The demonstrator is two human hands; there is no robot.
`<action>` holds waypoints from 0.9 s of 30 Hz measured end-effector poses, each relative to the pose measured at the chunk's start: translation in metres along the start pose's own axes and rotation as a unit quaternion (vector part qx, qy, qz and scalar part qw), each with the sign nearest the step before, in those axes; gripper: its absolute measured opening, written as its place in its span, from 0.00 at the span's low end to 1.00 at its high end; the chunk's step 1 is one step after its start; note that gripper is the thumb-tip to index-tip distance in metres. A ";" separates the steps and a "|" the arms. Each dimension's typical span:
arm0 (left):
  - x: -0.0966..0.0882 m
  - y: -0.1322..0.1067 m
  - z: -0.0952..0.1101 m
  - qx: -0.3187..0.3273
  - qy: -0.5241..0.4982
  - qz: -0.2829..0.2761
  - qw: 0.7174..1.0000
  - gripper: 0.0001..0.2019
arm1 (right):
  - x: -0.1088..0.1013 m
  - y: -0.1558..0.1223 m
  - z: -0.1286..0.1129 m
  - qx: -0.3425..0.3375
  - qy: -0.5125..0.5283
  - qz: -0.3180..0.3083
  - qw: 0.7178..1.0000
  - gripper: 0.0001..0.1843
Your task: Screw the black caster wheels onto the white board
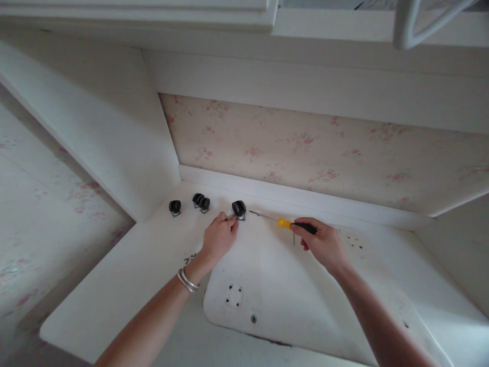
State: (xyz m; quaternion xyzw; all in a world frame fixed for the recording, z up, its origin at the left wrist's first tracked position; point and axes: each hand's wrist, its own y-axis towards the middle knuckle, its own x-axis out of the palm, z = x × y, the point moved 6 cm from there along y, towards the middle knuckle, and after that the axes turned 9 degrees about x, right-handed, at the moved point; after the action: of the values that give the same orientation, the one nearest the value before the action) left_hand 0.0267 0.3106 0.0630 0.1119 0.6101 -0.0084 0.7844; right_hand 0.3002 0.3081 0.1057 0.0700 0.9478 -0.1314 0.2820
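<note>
A black twin-wheel caster point(239, 208) with a metal plate stands at the far left part of a white board point(282, 285). My left hand point(220, 235) is closed, its fingertips pressed on the caster's base. A yellow and black screwdriver point(284, 223) is gripped in my right hand point(319, 242). Its shaft points left, and its tip is a little to the right of the caster, apart from it. Whether a screw sits at the tip is too small to tell. Several dark screws point(190, 259) lie by my left wrist, partly hidden by it.
More loose casters, one alone point(174, 207) and a close group point(201, 202), stand on the white shelf point(126, 285) to the left. The board bears a square of screw holes point(234, 295) near its front. A cabinet side panel point(103, 132) and an overhead cabinet point(153, 15) enclose the space.
</note>
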 end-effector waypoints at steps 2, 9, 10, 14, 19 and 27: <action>0.001 0.002 0.000 0.007 0.003 -0.001 1.000 0.19 | 0.000 0.001 0.003 0.004 0.004 -0.001 1.000 0.19; 0.001 0.005 -0.001 0.012 -0.002 0.009 1.000 0.19 | 0.001 0.000 0.006 0.002 0.005 -0.011 1.000 0.19; 0.000 0.004 -0.001 0.012 -0.006 0.011 1.000 0.18 | 0.002 0.000 0.005 -0.001 0.004 -0.014 1.000 0.19; -0.004 0.003 -0.001 0.020 -0.016 0.024 0.999 0.18 | -0.002 0.000 -0.006 -0.025 -0.007 -0.017 1.000 0.19; -0.011 -0.006 0.001 0.032 -0.018 0.032 0.999 0.17 | -0.013 0.006 -0.031 -0.055 -0.078 -0.012 0.995 0.16; -0.029 -0.056 -0.016 0.002 -0.116 0.093 0.989 0.16 | -0.019 0.015 -0.085 -0.094 -0.191 -0.017 0.977 0.14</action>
State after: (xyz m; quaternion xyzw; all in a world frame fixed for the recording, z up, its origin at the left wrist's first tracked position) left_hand -0.0047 0.2556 0.0778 0.1678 0.5015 0.0503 0.8473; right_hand 0.2753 0.3461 0.1809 0.0005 0.8858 -0.0571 0.4606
